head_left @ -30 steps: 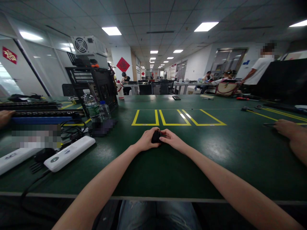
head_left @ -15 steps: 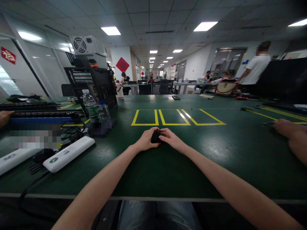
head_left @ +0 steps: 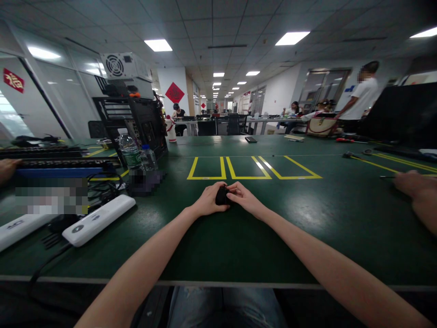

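A small black rounded object (head_left: 221,196) is between my two hands, above the green table (head_left: 225,246). My left hand (head_left: 209,199) wraps around its left side, the thumb lying along the near edge. From the right, my right hand (head_left: 243,196) has its thumb and fingers pinched at the object's right edge. Exactly what the object is, I cannot make out, because the fingers cover part of it. Just beyond the hands, yellow tape outlines (head_left: 248,177) mark the tabletop.
To the left lie white power strips (head_left: 99,222) with black cables, near water bottles (head_left: 129,150) and an open computer case (head_left: 146,123). Another person's hand (head_left: 409,184) holds a thin dark tool at the right. A further hand (head_left: 7,169) shows at the left edge. A phone (head_left: 251,140) lies farther back.
My hands and the black object stay almost in place. The other person's hand at the right has shifted slightly rightward. The standing person in the background has turned and moved a little left.
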Tool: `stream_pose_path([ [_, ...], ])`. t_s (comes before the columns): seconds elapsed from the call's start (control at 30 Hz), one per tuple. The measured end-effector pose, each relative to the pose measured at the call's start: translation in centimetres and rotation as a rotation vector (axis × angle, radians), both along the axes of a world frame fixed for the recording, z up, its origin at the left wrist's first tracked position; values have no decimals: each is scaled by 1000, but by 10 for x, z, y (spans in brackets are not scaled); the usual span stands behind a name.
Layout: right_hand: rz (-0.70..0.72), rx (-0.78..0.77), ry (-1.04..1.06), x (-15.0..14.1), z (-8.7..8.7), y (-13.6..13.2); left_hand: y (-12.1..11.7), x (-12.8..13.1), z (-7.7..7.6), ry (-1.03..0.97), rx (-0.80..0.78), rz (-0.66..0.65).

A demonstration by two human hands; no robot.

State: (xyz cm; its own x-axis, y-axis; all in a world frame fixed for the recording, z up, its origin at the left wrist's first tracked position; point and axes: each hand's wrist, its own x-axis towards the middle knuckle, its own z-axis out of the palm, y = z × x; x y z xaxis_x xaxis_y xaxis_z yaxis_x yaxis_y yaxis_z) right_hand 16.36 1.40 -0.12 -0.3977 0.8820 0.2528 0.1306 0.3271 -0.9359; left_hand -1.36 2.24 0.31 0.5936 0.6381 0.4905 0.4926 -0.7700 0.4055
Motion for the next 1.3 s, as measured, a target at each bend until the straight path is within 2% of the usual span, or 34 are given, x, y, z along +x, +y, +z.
stream_pose_path([
  [0.13, 5, -43, -10, 1, 2, -1, 1, 1, -1, 1, 4, 5],
  [0.3, 109, -41, 21, 2, 5, -3, 3, 0, -3, 2, 31, 5],
  [0.47, 43, -6, 51, 0, 2, -2, 3, 0, -3, 5, 24, 14],
  [0.6, 10, -38, 33, -2, 0, 1, 2, 0, -3, 6, 20, 12],
  [0.83, 127, -39, 42, 2, 3, -2, 1, 0, -3, 3, 21, 6],
  [1.13, 21, -73, 24, 0, 4, -2, 0, 0, -1, 12, 10, 9],
  [1.3, 100, -44, 37, 3, 5, -3, 1, 1, -2, 19, 20, 13],
])
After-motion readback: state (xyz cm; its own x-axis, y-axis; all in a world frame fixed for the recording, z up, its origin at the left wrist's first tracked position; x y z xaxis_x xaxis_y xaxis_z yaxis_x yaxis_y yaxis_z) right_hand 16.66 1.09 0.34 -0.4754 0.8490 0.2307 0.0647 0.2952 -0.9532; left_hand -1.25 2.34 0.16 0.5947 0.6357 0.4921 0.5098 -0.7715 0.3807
